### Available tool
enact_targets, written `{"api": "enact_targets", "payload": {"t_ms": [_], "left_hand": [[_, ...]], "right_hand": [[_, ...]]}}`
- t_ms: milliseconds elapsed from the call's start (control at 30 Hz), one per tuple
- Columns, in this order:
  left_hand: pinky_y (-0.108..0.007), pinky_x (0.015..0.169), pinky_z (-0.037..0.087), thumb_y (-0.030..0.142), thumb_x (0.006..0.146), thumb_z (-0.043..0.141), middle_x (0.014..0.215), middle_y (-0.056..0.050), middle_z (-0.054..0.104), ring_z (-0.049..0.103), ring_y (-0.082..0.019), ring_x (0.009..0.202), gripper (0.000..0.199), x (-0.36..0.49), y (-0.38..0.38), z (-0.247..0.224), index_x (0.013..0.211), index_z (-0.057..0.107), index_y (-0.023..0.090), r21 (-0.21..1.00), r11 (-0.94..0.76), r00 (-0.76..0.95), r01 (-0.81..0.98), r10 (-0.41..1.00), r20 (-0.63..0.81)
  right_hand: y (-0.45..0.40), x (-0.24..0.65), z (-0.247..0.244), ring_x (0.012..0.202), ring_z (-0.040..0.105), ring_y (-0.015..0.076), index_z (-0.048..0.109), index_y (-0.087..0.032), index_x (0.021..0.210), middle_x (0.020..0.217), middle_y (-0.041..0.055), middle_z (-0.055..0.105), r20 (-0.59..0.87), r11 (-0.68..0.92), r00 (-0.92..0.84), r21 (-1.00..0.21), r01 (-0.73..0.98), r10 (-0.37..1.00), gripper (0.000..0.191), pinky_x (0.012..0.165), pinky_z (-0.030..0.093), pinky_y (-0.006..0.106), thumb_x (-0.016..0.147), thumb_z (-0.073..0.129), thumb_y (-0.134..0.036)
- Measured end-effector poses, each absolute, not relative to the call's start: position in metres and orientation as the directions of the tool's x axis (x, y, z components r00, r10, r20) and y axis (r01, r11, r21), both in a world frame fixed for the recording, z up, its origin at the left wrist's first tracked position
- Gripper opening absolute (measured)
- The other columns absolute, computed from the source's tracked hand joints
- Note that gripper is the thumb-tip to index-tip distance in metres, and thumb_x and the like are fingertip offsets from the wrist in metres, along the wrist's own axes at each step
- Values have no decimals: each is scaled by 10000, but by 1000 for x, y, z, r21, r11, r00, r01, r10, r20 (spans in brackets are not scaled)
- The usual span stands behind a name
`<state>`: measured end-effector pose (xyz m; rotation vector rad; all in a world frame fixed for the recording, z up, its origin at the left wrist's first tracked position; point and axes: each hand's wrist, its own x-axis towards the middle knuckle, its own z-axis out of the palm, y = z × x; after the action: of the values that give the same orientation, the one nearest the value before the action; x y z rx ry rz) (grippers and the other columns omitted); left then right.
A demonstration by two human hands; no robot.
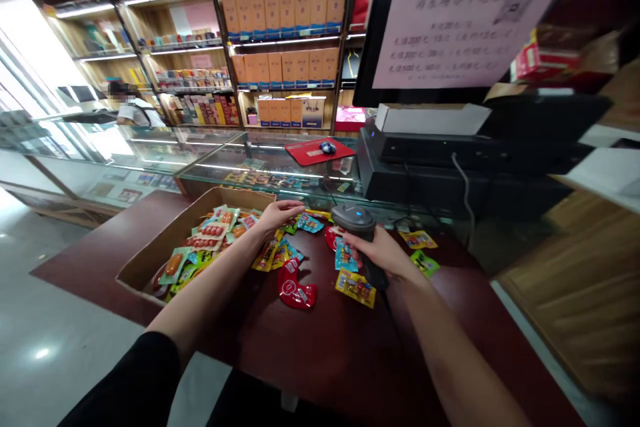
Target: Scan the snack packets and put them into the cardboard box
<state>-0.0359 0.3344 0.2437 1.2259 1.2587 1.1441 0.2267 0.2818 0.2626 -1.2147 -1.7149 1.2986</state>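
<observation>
My right hand (383, 250) is wrapped round the handle of a dark barcode scanner (354, 217), whose head shows a small blue light. A blue snack packet (345, 257) lies under the scanner, close to my fingertips. My left hand (281, 215) is above the table beside a heap of snack packets, its fingers drawn together; whatever they may pinch is hidden. A blue packet (310, 223) lies just past those fingertips. Nearer me are a red curved packet (295, 287) and a yellow packet (356, 287). More yellow packets (273, 252) lie below my left wrist.
An open cardboard box (143, 288) of packaged sausages and snacks stands left on the dark red table (320, 360). Behind is a glass counter (260, 153) with a mouse (327, 147) on a red mat. A monitor with a paper notice (450, 33) stands right. A person (135, 110) is far left.
</observation>
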Motion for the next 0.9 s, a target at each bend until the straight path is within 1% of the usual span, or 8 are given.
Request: {"api": "enact_targets", "payload": {"t_ms": [167,300,367,500,600,667,767,900], "left_hand": [[-252,636,472,457,659,732,867,-80,713,617,-156,714,445,-10,350,218,975,733,144,967,-4,75,254,997,-16],[-271,715,482,330,713,670,837,-48,719,635,-178,757,252,-4,349,196,900,747,178,811,-164,144,562,984,100],[-268,727,483,307,741,633,839,-36,712,635,-176,776,242,2,344,189,925,738,190,741,-236,219,629,968,122],[-261,719,486,335,770,613,864,-35,690,628,-168,786,343,20,329,184,1077,681,197,721,-373,396,584,906,149],[-268,720,488,332,734,667,921,-41,673,622,-164,768,642,31,316,184,1340,491,211,736,-419,441,531,879,182],[-283,741,487,327,724,685,972,-53,660,619,-171,773,769,36,310,184,1423,380,228,727,-447,454,521,867,207],[-316,844,464,341,749,668,1077,-82,637,613,-207,894,692,40,303,185,1397,436,258,691,-503,495,519,836,237],[-325,935,415,308,795,623,1114,-92,653,587,-236,1021,398,45,300,184,1188,647,254,683,-548,596,482,777,203]], "right_hand": [[286,233,257,399,527,127,609,-183,733,529,-9,573,-9,83,-344,-964,254,939,320,417,429,257,794,635,-496],[290,234,254,396,529,123,603,-183,721,521,-10,573,-45,42,-337,-968,247,941,308,421,430,254,789,648,-480],[291,234,254,392,528,124,593,-182,708,507,-10,572,-70,15,-333,-969,248,940,299,420,428,253,781,661,-464],[292,236,257,378,524,122,585,-182,709,488,-13,572,-114,-33,-313,-967,254,943,287,409,421,250,770,678,-446],[291,238,259,377,526,122,598,-183,766,491,-19,575,-126,-53,-295,-968,244,947,271,398,422,245,770,678,-441],[291,238,260,380,528,123,598,-187,773,491,-19,572,-123,-55,-292,-971,233,948,271,394,420,243,770,677,-447],[290,239,261,377,519,124,602,-196,763,488,-15,569,-106,-35,-308,-973,228,945,283,391,412,248,775,665,-472],[289,239,264,379,524,128,594,-193,735,482,-7,567,-89,-17,-313,-974,227,946,272,405,417,258,779,665,-452]]}}
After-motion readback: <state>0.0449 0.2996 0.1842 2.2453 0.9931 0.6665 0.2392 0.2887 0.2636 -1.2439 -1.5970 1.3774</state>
